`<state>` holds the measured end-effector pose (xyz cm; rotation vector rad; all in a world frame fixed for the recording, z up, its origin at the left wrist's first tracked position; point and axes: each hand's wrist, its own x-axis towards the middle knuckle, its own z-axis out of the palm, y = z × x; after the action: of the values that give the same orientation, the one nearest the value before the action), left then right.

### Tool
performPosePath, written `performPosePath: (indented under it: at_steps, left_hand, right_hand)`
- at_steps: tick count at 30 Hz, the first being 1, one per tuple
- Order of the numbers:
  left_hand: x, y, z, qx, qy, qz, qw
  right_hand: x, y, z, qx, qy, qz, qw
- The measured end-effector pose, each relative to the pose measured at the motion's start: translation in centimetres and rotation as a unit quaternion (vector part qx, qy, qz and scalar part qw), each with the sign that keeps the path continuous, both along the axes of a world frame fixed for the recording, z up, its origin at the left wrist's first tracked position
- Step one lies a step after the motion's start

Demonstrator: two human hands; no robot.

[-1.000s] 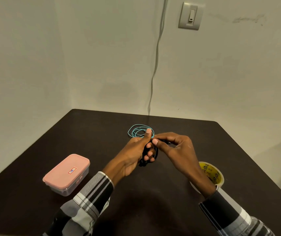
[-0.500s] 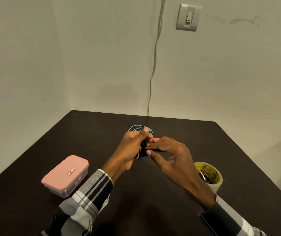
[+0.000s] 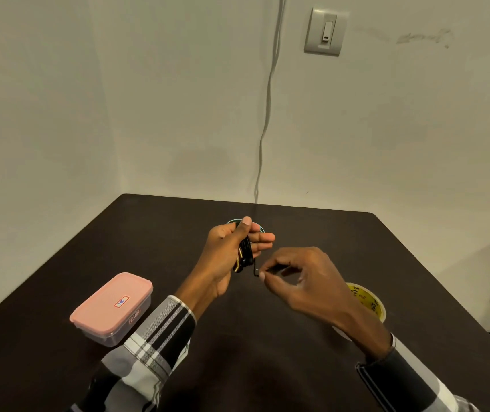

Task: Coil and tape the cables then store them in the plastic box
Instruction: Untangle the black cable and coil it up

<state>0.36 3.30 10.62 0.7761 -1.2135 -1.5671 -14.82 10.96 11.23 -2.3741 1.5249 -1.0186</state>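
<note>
The plastic box (image 3: 112,308) sits on the dark, matte bench (image 3: 267,367) at the left, its clear rectangular body closed by a salmon-pink lid with rounded corners; what it holds cannot be told. The left hand (image 3: 228,254) grips a coiled black cable (image 3: 245,255) above the bench's middle, thumb up. The right hand (image 3: 297,281) pinches the cable's loose end with curled fingers (image 3: 263,274). A turquoise cable coil (image 3: 260,226) lies behind the left hand. A yellow tape roll (image 3: 367,301) lies under the right wrist.
</note>
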Motion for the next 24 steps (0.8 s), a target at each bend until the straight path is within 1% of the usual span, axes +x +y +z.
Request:
performPosePath:
  at_steps: [2,3,5,8,9,11,13,14,16,19,21,24]
  left_hand:
    - [0.0,0.3,-0.1,-0.018,-0.03,-0.028,0.999]
    - [0.0,0.5,-0.2,-0.031,-0.048,-0.043,0.997]
    - [0.1,0.6,-0.3,-0.054,-0.075,-0.071,0.993]
    - [-0.1,0.5,-0.4,-0.056,-0.108,-0.074,0.99]
    - [-0.1,0.6,-0.4,-0.051,-0.117,-0.076,0.989]
    - [-0.2,0.8,-0.3,-0.048,-0.14,-0.093,0.985]
    - [-0.2,1.3,-0.1,-0.056,-0.165,-0.113,0.978]
    - [-0.2,1.4,-0.1,-0.056,-0.173,-0.119,0.976]
    - [-0.3,1.3,-0.2,-0.046,-0.181,-0.12,0.975]
    - [-0.4,1.2,-0.4,-0.033,-0.172,-0.121,0.977]
    - [-0.4,1.5,-0.2,-0.029,-0.16,-0.129,0.978]
    - [-0.6,1.5,-0.1,-0.03,-0.153,-0.136,0.978]
  right_hand:
    - [0.0,-0.5,0.3,-0.022,-0.051,-0.006,0.998]
    - [0.1,-0.8,0.5,-0.037,-0.054,-0.01,0.998]
    - [0.2,-1.3,0.5,-0.088,-0.007,-0.03,0.996]
    - [0.6,-1.6,0.4,-0.19,0.102,-0.105,0.971]
    - [0.6,-1.7,0.3,-0.206,0.114,-0.119,0.965]
    - [0.4,-2.0,0.4,-0.206,0.102,-0.117,0.966]
    - [0.1,-2.3,0.6,-0.15,0.049,-0.085,0.984]
    - [-0.1,-2.4,0.6,-0.111,0.004,-0.059,0.992]
    - [-0.2,-2.6,0.4,-0.041,-0.093,-0.021,0.995]
    - [-0.2,-2.3,0.0,0.003,-0.188,0.001,0.982]
    - [-0.3,-2.1,-0.5,0.024,-0.253,0.012,0.967]
    - [-0.3,-2.2,-1.0,0.044,-0.312,0.013,0.949]
